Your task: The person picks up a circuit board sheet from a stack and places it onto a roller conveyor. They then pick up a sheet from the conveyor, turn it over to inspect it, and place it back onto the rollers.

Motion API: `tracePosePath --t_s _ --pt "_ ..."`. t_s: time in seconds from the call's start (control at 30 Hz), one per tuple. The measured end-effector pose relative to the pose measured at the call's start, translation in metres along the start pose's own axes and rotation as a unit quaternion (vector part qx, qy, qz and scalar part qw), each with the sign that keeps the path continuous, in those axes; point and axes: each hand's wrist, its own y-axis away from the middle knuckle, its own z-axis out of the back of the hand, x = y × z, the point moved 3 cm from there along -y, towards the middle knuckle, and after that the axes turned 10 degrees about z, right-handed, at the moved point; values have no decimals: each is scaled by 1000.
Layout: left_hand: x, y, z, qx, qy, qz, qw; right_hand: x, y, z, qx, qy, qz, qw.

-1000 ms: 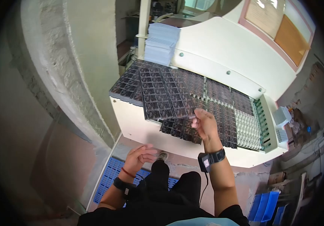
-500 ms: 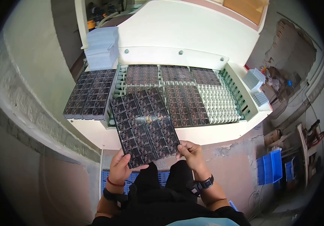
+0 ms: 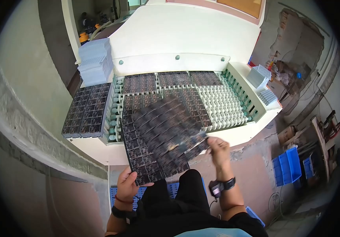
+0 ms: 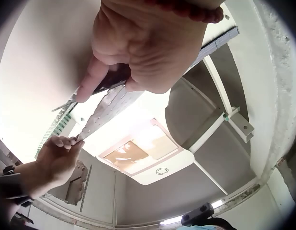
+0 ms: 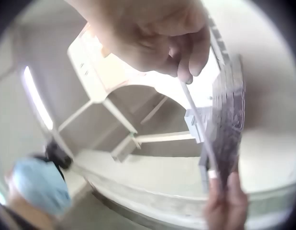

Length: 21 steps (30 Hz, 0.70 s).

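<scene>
My left hand (image 3: 125, 186) grips the near left corner of a dark circuit board panel (image 3: 141, 168), thumb on top and fingers beneath. Over it lies a second circuit board panel (image 3: 166, 128), blurred and turned at an angle, covering much of the lower one. Its right corner is pinched by my right hand (image 3: 219, 153). From the right wrist, the pinched panel (image 5: 199, 122) appears edge-on as a thin line, tilted away from the other panel (image 5: 228, 103). In the left wrist view my left hand (image 4: 143, 48) holds a panel edge, with the right hand (image 4: 57, 160) farther off.
A white machine's roller conveyor (image 3: 223, 104) carries several more panels (image 3: 174, 79). On its left end sits a stack of boards (image 3: 87, 112), with pale blue sheets (image 3: 95, 61) piled behind. Small white racks (image 3: 259, 75) stand on the right ledge; blue bins (image 3: 286, 168) are at right.
The right hand first lifted a panel off the conveyor while the left was empty. Both hands then held panels at the front; now the upper panel has swung apart from the lower.
</scene>
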Motion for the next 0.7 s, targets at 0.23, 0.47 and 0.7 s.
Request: tracePosePath --t_s 0.23,0.47,0.7 --pt "2 7 20 27 -42 20 999 7 -107 139 -120 55 59 989" --pt "9 7 23 32 -18 50 998 -1 -158 182 -76 636 184 745" --pt "7 9 23 12 -27 47 998 19 -93 73 37 658 391 642"
